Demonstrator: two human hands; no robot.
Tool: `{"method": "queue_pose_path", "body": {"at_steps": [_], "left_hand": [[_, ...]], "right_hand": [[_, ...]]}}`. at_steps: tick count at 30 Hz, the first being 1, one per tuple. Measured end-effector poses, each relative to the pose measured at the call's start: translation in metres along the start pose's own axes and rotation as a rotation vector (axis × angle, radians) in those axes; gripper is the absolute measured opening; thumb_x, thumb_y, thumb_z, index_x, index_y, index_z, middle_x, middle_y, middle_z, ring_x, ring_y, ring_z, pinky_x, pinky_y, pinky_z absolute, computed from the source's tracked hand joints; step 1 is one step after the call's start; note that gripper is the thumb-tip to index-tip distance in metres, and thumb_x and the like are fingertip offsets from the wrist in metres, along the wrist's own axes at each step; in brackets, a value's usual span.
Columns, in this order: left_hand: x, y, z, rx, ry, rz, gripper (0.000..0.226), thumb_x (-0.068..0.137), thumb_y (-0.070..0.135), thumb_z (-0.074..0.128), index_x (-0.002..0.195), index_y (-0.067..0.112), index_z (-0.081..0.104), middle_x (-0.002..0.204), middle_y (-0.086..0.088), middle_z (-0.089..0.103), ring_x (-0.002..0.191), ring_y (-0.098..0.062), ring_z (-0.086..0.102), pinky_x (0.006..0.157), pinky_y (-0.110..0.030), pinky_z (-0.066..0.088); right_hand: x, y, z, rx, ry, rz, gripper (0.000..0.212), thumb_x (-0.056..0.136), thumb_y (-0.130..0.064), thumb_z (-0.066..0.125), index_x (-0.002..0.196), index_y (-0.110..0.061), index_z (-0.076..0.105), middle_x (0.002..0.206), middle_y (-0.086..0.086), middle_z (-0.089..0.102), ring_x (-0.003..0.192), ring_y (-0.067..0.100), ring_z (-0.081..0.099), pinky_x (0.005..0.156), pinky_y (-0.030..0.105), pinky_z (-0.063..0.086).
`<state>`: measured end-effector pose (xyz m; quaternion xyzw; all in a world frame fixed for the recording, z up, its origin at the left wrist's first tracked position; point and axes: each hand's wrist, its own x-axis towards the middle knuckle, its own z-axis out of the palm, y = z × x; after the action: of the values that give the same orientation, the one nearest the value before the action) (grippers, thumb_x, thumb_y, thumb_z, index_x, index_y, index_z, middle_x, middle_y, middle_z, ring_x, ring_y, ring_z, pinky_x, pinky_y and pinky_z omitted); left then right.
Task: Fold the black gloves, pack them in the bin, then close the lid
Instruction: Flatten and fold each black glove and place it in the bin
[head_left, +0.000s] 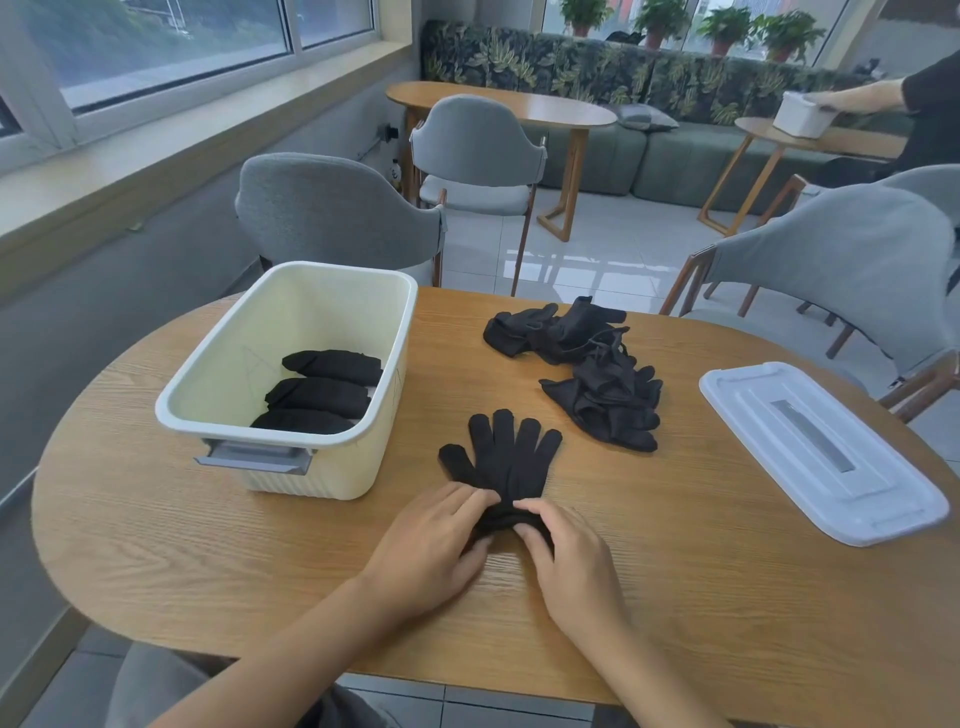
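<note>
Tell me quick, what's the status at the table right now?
Left hand and right hand each have a grip on the cuff of the flat glove. Three folded gloves in bin. Loose pile waiting. Lid off; nothing in the way.

We sit at an oval wooden table (208, 561) ringed by grey upholstered chairs (337, 213). Beyond them, a leaf-patterned bench sofa (597, 67) runs under potted plants (724, 26), with a second wooden table (519, 104) before it. At far right, another person's arm (862, 96) reaches toward a white box (800, 117).
</note>
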<state>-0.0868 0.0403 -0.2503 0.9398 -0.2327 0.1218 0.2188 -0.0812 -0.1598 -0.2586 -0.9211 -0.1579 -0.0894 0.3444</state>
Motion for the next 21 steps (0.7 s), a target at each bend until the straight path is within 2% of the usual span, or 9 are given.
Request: {"method": "queue_pose_path", "body": {"at_steps": [4,7,9,13,17,19,21], "left_hand": [[0.009,0.005,-0.002,-0.152,0.049,-0.200,0.033,0.098,0.044,0.057,0.127,0.031,0.049,0.112,0.014,0.063,0.102,0.000,0.058,0.082,-0.022,0.051],[0.017,0.006,-0.002,-0.214,0.082,-0.304,0.031,0.099,0.045,0.055,0.127,0.034,0.049,0.102,0.018,0.059,0.092,0.003,0.056,0.073,-0.011,0.044],[0.021,0.006,-0.001,-0.236,0.101,-0.339,0.031,0.098,0.042,0.057,0.127,0.033,0.049,0.097,0.019,0.058,0.088,0.003,0.055,0.069,-0.010,0.041],[0.027,0.004,0.005,-0.233,0.148,-0.323,0.032,0.096,0.033,0.063,0.126,0.031,0.051,0.113,0.019,0.054,0.090,0.005,0.054,0.070,-0.008,0.043],[0.025,-0.001,0.012,-0.164,0.185,-0.253,0.021,0.095,0.025,0.066,0.116,0.025,0.063,0.120,0.015,0.050,0.091,0.000,0.055,0.073,-0.019,0.051],[0.024,-0.003,0.018,-0.067,0.215,-0.182,0.019,0.094,0.021,0.067,0.112,0.018,0.070,0.120,0.008,0.057,0.099,-0.007,0.057,0.077,-0.024,0.054],[0.022,-0.004,0.023,0.021,0.228,-0.128,0.021,0.094,0.019,0.066,0.114,0.015,0.072,0.119,0.004,0.063,0.105,-0.013,0.058,0.079,-0.027,0.055]], "right_hand": [[0.012,-0.005,-0.004,0.054,0.012,0.076,0.011,0.096,-0.028,0.063,0.107,-0.032,0.065,0.095,-0.021,0.065,0.091,-0.002,0.060,0.076,0.016,0.047],[0.021,-0.005,-0.002,0.116,0.022,0.131,0.011,0.096,-0.033,0.062,0.108,-0.033,0.063,0.093,-0.020,0.067,0.089,-0.002,0.062,0.074,0.022,0.051],[0.026,-0.008,0.001,0.130,0.045,0.169,0.016,0.096,-0.034,0.063,0.111,-0.033,0.062,0.094,-0.020,0.066,0.088,-0.001,0.062,0.075,0.024,0.053],[0.034,-0.012,0.005,0.073,0.081,0.199,0.028,0.095,-0.032,0.065,0.122,-0.030,0.058,0.109,-0.019,0.057,0.090,-0.001,0.058,0.076,0.018,0.049],[0.037,-0.011,0.008,0.001,0.107,0.142,0.026,0.092,-0.027,0.069,0.116,-0.027,0.060,0.112,-0.017,0.045,0.079,-0.001,0.054,0.063,0.010,0.042],[0.036,-0.010,0.008,-0.069,0.130,0.083,0.020,0.092,-0.027,0.069,0.111,-0.025,0.063,0.113,-0.015,0.046,0.075,0.002,0.055,0.061,0.012,0.045],[0.033,-0.006,0.010,-0.238,0.168,-0.068,0.012,0.092,-0.023,0.070,0.103,-0.020,0.067,0.107,-0.008,0.053,0.077,0.006,0.056,0.060,0.020,0.049]]}}
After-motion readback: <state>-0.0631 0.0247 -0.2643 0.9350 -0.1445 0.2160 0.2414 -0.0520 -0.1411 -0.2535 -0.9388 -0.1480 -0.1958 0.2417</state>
